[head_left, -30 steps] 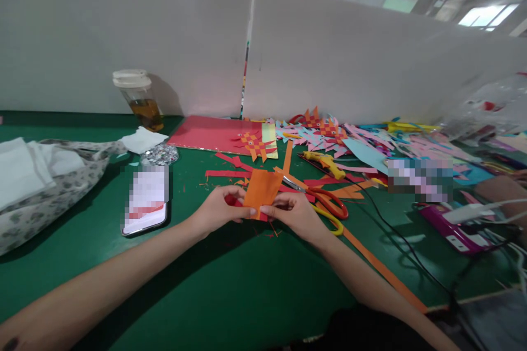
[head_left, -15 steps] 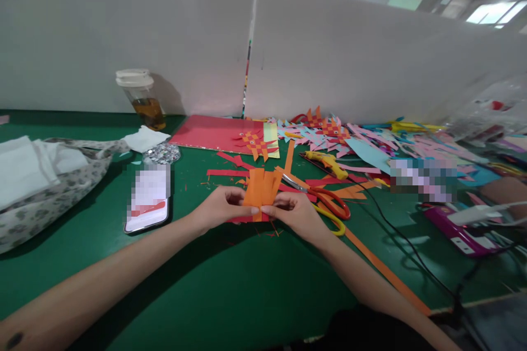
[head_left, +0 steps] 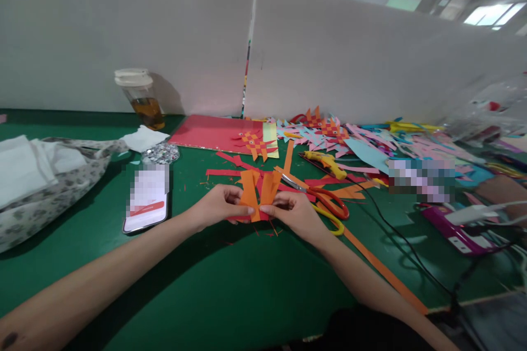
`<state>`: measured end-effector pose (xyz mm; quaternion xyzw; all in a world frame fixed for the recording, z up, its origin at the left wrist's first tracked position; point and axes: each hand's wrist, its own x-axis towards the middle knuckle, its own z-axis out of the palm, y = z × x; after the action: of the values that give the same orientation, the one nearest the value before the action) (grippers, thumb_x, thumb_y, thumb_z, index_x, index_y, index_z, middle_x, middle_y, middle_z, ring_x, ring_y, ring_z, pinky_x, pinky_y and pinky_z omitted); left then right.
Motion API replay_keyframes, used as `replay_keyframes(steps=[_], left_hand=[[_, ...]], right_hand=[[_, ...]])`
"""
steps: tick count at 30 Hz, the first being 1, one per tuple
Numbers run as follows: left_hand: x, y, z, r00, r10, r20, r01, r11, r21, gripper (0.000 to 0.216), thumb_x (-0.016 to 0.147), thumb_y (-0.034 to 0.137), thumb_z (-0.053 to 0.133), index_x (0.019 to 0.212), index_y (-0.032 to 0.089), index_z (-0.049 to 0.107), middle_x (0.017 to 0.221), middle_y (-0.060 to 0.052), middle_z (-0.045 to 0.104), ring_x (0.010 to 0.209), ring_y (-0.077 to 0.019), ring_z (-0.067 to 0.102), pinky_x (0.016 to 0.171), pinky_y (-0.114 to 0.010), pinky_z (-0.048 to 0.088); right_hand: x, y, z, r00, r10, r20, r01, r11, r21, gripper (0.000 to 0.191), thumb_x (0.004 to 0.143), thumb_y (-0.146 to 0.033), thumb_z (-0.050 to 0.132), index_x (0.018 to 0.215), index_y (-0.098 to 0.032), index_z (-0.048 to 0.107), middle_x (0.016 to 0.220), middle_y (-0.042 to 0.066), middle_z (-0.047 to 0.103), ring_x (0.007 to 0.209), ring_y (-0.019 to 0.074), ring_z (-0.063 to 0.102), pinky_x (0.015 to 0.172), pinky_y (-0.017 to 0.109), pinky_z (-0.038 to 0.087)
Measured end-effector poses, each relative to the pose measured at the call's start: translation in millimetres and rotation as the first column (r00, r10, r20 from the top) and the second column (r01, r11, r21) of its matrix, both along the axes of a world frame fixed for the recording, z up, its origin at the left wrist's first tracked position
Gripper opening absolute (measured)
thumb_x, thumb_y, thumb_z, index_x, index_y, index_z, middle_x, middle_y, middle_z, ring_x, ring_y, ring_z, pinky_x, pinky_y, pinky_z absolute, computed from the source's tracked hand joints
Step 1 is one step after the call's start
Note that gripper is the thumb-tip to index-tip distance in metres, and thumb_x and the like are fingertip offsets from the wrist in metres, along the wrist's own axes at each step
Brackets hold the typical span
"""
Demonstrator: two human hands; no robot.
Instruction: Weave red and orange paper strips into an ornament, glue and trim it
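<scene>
Left hand (head_left: 218, 208) and right hand (head_left: 295, 214) pinch tight the near ends of strips (head_left: 249, 191) between them; long axes roughly 6-to-12, far ends splayed toward 11 and 1 o'clock. Scissors (head_left: 318, 192) at 3.

Open green tabletop (head_left: 230, 296) between the forearms (head_left: 123, 269), scissors (head_left: 315, 192) close beside right hand (head_left: 294, 213), phone (head_left: 146, 203) beyond left forearm

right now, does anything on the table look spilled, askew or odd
Mildly: tiny paper trimmings lie scattered on the green table near the held orange strips, looking like stray waste. I see no spilled liquid.
</scene>
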<state>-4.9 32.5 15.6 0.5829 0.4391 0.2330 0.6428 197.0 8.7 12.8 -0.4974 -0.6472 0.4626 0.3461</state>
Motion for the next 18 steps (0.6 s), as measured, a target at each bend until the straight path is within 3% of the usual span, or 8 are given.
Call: replay_keyframes(steps=[5, 13, 18], left_hand=[[1.1, -0.7, -2.3, 1.0, 0.005, -0.014, -0.005, 1.0, 0.018, 0.028, 0.064, 0.036, 0.069, 0.083, 0.016, 0.066, 0.076, -0.006, 0.069, 0.06, -0.0124, 0.062, 0.049, -0.02, 0.045], [0.5, 1.7, -3.1, 0.997, -0.042, 0.059, 0.039, 0.998, 0.057, 0.019, 0.064, 0.028, 0.069, 0.08, 0.017, 0.068, 0.084, -0.004, 0.07, 0.077, -0.0164, 0.065, 0.074, -0.029, 0.049], [2.9, -0.7, -2.9, 0.998, -0.003, 0.069, -0.001, 0.998, 0.059, 0.025, 0.064, 0.027, 0.069, 0.087, 0.017, 0.068, 0.089, -0.006, 0.07, 0.076, -0.015, 0.064, 0.073, -0.028, 0.049]], right_hand=[[-1.7, 1.3, 0.1, 0.999, -0.032, -0.027, 0.033, 0.999, 0.013, 0.032, 0.065, -0.048, 0.065, 0.08, -0.019, 0.065, 0.069, 0.002, 0.064, 0.071, 0.0187, 0.061, 0.063, 0.029, 0.049], [-1.9, -1.4, 0.4, 1.0, -0.001, 0.016, 0.0, 0.999, 0.039, 0.022, 0.069, -0.04, 0.064, 0.07, -0.019, 0.057, 0.064, -0.002, 0.058, 0.063, 0.0129, 0.056, 0.058, 0.024, 0.044], [-2.6, -1.9, 2.6, 1.0, 0.027, 0.014, -0.028, 0.999, 0.031, 0.022, 0.071, -0.04, 0.062, 0.079, -0.019, 0.061, 0.077, 0.002, 0.065, 0.075, 0.0165, 0.061, 0.068, 0.028, 0.047]])
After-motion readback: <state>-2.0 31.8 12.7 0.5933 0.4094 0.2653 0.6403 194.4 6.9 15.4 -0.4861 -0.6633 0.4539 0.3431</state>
